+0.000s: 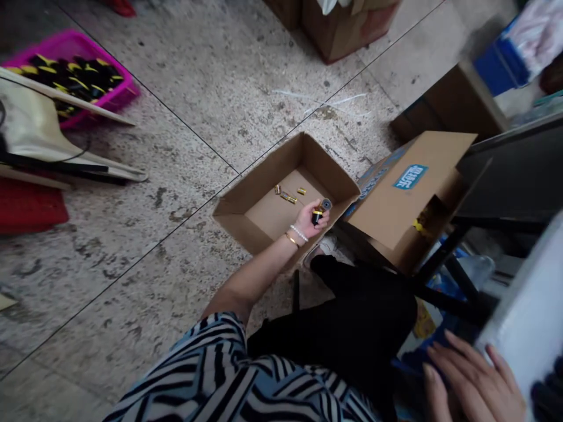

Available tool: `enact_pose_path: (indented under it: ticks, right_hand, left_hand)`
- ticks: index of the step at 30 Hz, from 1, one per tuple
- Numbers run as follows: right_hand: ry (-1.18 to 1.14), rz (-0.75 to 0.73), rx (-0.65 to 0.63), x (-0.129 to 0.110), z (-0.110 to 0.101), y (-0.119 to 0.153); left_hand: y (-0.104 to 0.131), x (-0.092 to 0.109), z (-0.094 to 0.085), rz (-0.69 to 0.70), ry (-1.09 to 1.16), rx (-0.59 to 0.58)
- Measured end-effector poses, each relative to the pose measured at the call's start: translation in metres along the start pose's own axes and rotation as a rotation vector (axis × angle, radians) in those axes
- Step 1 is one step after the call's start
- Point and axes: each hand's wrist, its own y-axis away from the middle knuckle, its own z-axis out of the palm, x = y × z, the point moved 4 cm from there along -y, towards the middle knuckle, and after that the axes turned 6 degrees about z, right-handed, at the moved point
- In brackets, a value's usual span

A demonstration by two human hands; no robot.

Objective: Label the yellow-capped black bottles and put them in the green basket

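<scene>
My left hand, with a bead bracelet and a gold-coloured bangle at the wrist, is inside an open cardboard box on the floor. Its fingers are closed around black-and-gold cylindrical pieces; a round grey end faces up, and the fingers hide how many there are. A few similar small gold-and-dark cylinders lie loose on the box bottom. My right hand is at the lower right, fingers apart and nothing visible in it, beside a whitish table edge. I cannot tell whether it touches the edge.
A printed carton with a flap partly open stands against the box's right side. A pink basket of black-and-yellow pieces is at upper left. More cartons stand at the back. Dark table legs are on the right.
</scene>
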Motion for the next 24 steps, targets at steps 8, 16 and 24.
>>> enact_pose_path:
  ticks: [8,16,24]
  right_hand:
    - [-0.014,-0.06,0.309,-0.025,-0.012,0.017]
    - [-0.054,-0.175,0.309,-0.026,-0.007,0.037]
    - [-0.131,-0.155,0.214,-0.036,-0.009,0.034]
  left_hand:
    - [0.191,-0.061,0.099,0.146,0.026,-0.121]
    - [0.283,-0.156,0.09,-0.335,0.065,-0.207]
    - [0.15,-0.041,-0.006,0.006,-0.073,0.126]
